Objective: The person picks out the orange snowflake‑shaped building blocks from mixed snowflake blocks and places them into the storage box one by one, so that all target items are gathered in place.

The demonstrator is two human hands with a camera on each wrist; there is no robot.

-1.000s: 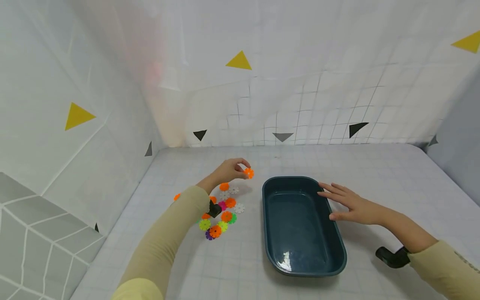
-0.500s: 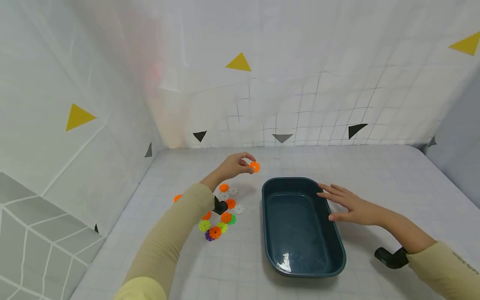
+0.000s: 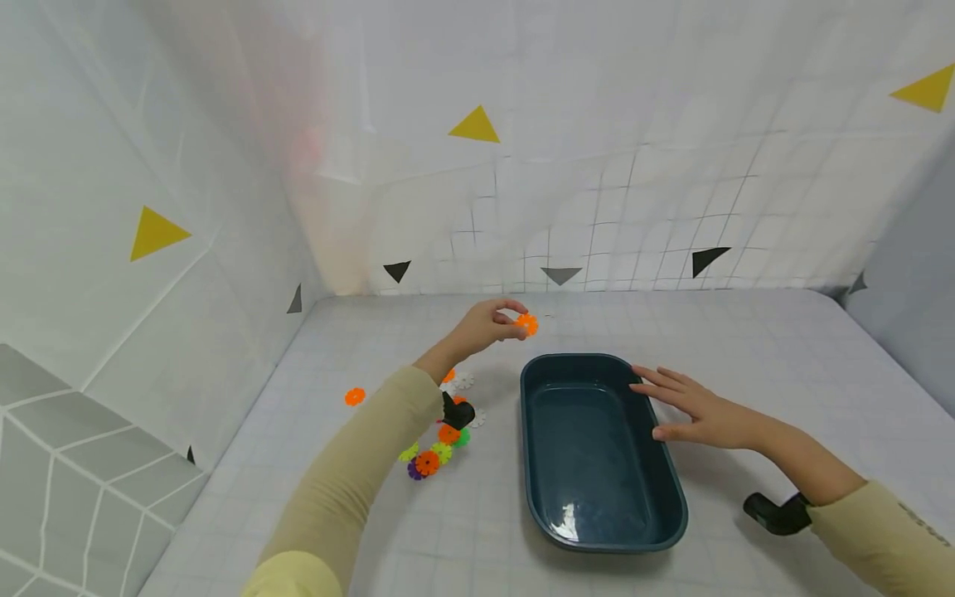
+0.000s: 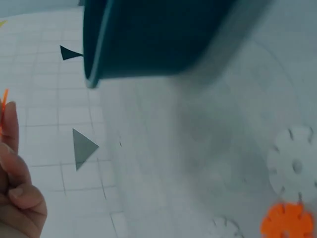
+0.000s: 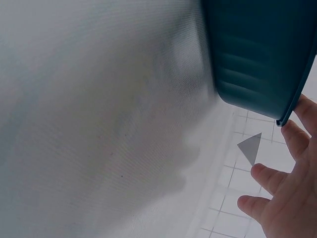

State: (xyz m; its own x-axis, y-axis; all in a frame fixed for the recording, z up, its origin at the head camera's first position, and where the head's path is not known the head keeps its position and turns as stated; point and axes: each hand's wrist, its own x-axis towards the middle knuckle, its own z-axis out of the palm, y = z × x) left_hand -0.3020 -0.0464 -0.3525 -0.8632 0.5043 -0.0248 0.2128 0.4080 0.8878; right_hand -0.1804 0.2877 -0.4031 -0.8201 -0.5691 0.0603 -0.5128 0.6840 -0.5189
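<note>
Between thumb and fingertips, my left hand (image 3: 481, 327) pinches an orange notched disc (image 3: 527, 324), held above the table left of the dark teal basin (image 3: 531, 464). In the left wrist view that disc (image 4: 4, 106) shows edge-on at the far left. My right hand (image 3: 709, 412) rests on the basin's right rim with its fingers spread and fairly straight. The right wrist view has the fingertips right at the rim (image 5: 281, 122). No discs show inside the basin. Under the left forearm lies a loose group of discs, partly hidden, including an orange one (image 3: 428, 463).
A lone orange disc (image 3: 355, 396) lies left of the left forearm. White discs (image 4: 292, 163) appear below the left wrist. A pale sheet wall (image 3: 567, 207) rises behind the table, and another (image 3: 224, 332) stands at the left. Black wrist mounts (image 3: 778, 514) jut from the sleeves.
My left hand has carried the orange disc rightward and a little farther back, toward the basin. The lone disc at left has come into full view. My right hand has stayed at the rim.
</note>
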